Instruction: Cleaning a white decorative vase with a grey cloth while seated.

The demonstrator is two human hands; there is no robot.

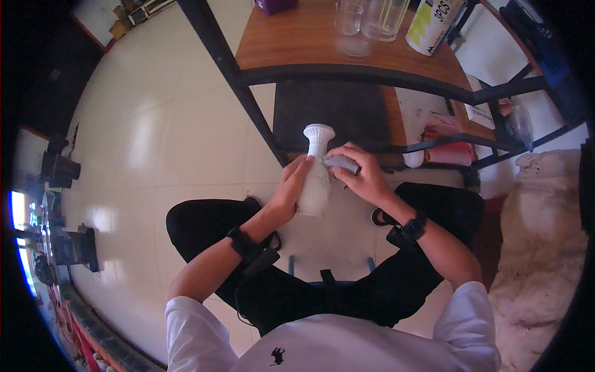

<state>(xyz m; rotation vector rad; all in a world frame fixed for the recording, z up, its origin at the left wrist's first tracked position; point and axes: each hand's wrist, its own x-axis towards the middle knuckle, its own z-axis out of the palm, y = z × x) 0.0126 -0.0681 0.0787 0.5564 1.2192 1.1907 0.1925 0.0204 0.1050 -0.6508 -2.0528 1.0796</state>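
Observation:
A white vase (316,188) with a fluted, flared rim is tilted in front of me, its neck pointing away from my body. My left hand (289,188) grips it along the left side, thumb near the base of the neck. In my right hand (361,173) is a grey cloth or pad (343,163), pinched between thumb and fingers. The pad touches or nearly touches the vase's right side just below the neck; its exact material I cannot tell. Fine relief seems to cover the vase body.
Ahead stands a black metal-framed shelf (353,76) with a wooden top (297,42). On it are a small drinking glass (349,19), a clear glass jug (385,21) and a printed box (430,28). A pink roll (448,154) lies lower down. A pale sack-like cover (534,260) is at right.

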